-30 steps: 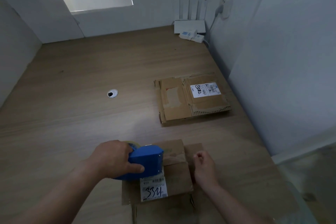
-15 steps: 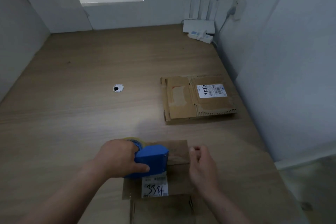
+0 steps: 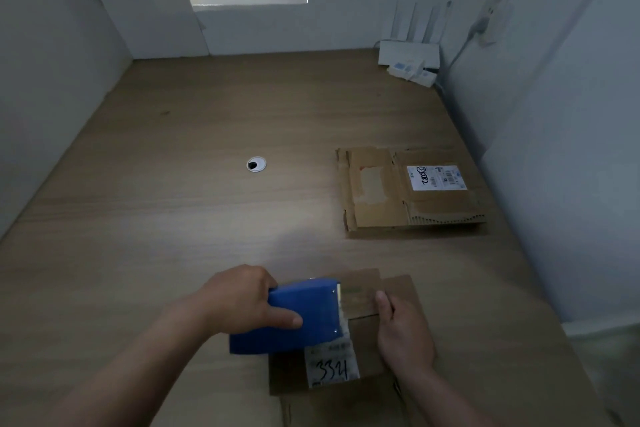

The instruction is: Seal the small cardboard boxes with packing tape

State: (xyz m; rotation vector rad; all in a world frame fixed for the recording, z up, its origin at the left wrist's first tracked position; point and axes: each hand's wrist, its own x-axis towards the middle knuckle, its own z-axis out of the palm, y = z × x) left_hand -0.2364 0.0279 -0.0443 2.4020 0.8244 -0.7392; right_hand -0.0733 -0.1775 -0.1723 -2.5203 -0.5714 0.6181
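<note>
A small flat cardboard box (image 3: 367, 343) with a white label marked 3321 lies at the table's near edge. My left hand (image 3: 239, 302) grips a blue tape dispenser (image 3: 298, 315) that rests on the box's left part. A short strip of clear tape (image 3: 358, 298) runs from the dispenser's right end across the box top. My right hand (image 3: 401, 333) lies on the box at the right, its thumb at the tape's end. A second flat cardboard box (image 3: 408, 187) with a white label lies farther back on the right.
The wooden table (image 3: 173, 218) has a round cable hole (image 3: 256, 164) in its middle. A white router with antennas (image 3: 410, 52) stands in the far right corner. Grey walls close in the left, back and right sides. More cardboard (image 3: 346, 409) lies under the near box.
The dispenser has slid a little left, leaving tape stretched over the box top. My right hand has uncurled and come down onto the box at the tape's end.
</note>
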